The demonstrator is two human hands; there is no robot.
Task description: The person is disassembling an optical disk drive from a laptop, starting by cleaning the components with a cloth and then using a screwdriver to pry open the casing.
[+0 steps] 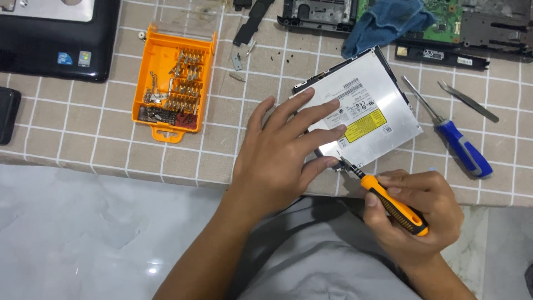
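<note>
The left hand (277, 153) lies flat and open on a silver disc drive (369, 111), pressing it onto the checked tablecloth (89, 139) near the table's front edge. The right hand (413, 214) grips an orange screwdriver (388, 201), its tip touching the drive's near corner. An orange bit box (172, 83) sits to the left, a blue screwdriver (455, 141) to the right.

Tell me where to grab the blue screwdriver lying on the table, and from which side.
Take the blue screwdriver by its thick blue handle, coming down from above at its near right end. It lies flat on the checked tablecloth, thin metal shaft pointing up-left toward the silver drive. The tweezers lie apart on its far side, so the handle looks free.
</note>
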